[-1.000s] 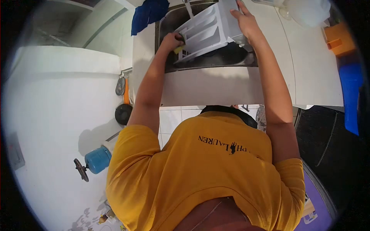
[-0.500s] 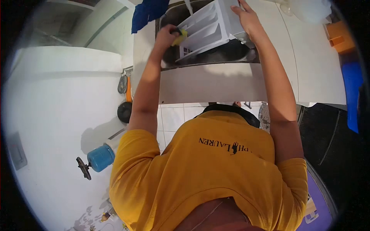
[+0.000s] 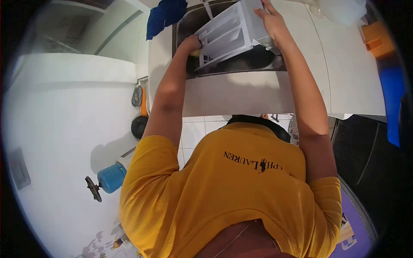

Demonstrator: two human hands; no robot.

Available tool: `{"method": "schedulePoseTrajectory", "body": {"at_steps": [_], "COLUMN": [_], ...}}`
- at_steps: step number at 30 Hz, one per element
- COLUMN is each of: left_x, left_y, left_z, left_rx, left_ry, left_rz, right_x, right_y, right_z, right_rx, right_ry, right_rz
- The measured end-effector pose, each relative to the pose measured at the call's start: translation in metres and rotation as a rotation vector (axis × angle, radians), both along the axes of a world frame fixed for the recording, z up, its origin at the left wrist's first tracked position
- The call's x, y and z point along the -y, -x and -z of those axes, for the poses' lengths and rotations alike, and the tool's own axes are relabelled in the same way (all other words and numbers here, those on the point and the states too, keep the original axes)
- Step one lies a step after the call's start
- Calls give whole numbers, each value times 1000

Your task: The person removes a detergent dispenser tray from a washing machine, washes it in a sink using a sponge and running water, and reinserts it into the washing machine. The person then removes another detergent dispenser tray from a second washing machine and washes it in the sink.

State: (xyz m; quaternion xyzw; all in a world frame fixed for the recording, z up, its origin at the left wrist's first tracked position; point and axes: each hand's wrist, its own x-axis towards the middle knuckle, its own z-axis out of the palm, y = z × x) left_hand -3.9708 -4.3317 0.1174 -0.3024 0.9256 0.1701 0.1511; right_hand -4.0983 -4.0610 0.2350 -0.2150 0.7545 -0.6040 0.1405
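A white cutlery tray [image 3: 232, 38] with long compartments leans at a tilt in the metal sink [image 3: 183, 26]. My right hand [image 3: 273, 23] grips the tray's far right side, thumb on the near face and the other fingers over the edge. At the tray's left end, my left hand [image 3: 190, 44] is closed around a yellow sponge [image 3: 195, 53], of which only a sliver shows below the fingers. Above the tray, the tap [image 3: 208, 9] points down into the sink.
A dark blue cloth [image 3: 165, 17] lies at the sink's left corner. On the right of the counter [image 3: 307, 56] are a translucent plastic bag [image 3: 344, 10], an orange container [image 3: 378, 39] and a blue bin [image 3: 392, 103]. A blue valve with a handwheel [image 3: 112, 177] juts from the left wall.
My left hand has moved slightly right and down along the tray's left end, and the sponge is now mostly hidden. My right hand keeps its hold on the tray.
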Motion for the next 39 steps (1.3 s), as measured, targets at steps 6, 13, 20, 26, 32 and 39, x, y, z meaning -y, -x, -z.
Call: {"method": "schedulePoseTrajectory", "body": {"at_steps": [6, 13, 20, 26, 32, 39], "left_x": [-35, -54, -147, -111, -70, -94], "left_y": [-7, -22, -4, -15, -17, -22], "left_z": [-19, -27, -81, -44, 12, -2], "left_rx": [-252, -306, -847, -456, -111, -467], "left_ry": [18, 31, -247, -273, -19, -294], "left_rz": [-2, -45, 56, 135, -16, -69], "right_x": [-3, -1, 8, 3, 2, 3], "right_y": [-3, -6, 18, 4, 0, 7], "right_z": [-15, -7, 26, 5, -4, -1], "right_rx": [24, 15, 35, 131, 205, 369], "right_ry": [-6, -30, -43, 43, 77, 60], "right_rz": [2, 43, 34, -14, -44, -87]}}
